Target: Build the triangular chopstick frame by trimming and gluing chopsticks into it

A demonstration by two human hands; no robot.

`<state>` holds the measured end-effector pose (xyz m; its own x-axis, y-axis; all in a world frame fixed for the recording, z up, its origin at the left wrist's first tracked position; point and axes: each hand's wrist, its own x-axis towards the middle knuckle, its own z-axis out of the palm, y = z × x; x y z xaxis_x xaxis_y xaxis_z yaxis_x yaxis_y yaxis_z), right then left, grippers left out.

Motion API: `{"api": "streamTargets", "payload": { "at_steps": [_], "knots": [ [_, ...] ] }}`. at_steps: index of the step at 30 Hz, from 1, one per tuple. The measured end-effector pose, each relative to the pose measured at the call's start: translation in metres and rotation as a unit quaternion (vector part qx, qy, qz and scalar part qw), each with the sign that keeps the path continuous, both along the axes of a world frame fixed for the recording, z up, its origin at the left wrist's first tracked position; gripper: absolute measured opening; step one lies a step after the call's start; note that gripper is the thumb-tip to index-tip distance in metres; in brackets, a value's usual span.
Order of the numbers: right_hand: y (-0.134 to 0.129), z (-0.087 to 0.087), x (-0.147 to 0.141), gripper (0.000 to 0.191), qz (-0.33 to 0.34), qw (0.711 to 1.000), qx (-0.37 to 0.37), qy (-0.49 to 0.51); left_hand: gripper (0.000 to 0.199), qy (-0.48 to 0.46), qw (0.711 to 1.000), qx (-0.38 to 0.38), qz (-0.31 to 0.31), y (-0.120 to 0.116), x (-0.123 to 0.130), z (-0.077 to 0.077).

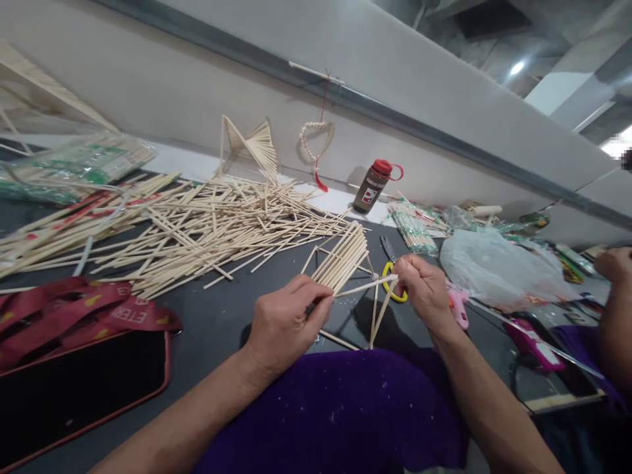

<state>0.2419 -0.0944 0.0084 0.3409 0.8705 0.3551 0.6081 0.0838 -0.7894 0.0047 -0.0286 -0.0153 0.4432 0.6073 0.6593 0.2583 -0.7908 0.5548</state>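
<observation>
With our left hand (289, 319) we pinch one end of a wooden stick (365, 286) between thumb and fingers, and our right hand (422, 289) is closed on its other end, where thin sticks of a stick frame (345, 258) meet. The stick's long axis runs across us from one grip to the other, its right end slightly farther from us. The frame lies between and just beyond our hands; its row of parallel sticks slants away from us to the right, starting at our left fingertips, while two legs drop from near our right fingers toward the purple cloth (336, 408) on our lap.

Close beyond our right grip, scissors (392, 273) with yellow handles lie partly behind the frame and fingers, crowding that side. A pink glue gun (459, 306) sits beside our right wrist, with a plastic bag (498, 266) farther right. Beyond our left grip spreads a big pile of loose sticks (222, 227), its near edge close to the frame. Left of that grip lie a red strap (74, 316) and a phone (83, 395). A red-capped bottle (371, 187) stands past the frame, and another person's arm (617, 303) shows at far right.
</observation>
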Motion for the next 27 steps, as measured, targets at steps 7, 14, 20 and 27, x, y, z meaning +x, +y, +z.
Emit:
{"api": "streamTargets", "payload": {
  "at_steps": [7,14,20,27],
  "knots": [
    [-0.007,-0.009,-0.003,0.041,-0.009,1.0,0.008,0.028,0.007,-0.007,0.999,-0.044,-0.004,-0.001,-0.001,0.004],
    [0.02,-0.015,0.011,0.022,-0.005,0.997,0.044,-0.057,0.006,-0.005,0.999,-0.05,-0.013,0.003,-0.001,-0.001],
    [0.05,-0.021,0.011,0.019,0.044,0.997,0.053,0.02,0.004,-0.009,0.999,-0.046,-0.017,0.004,0.0,-0.002],
    [0.061,-0.032,0.017,0.035,0.08,0.963,-0.063,0.248,0.005,-0.002,1.0,-0.018,-0.013,0.005,0.0,-0.005]
  ]
}}
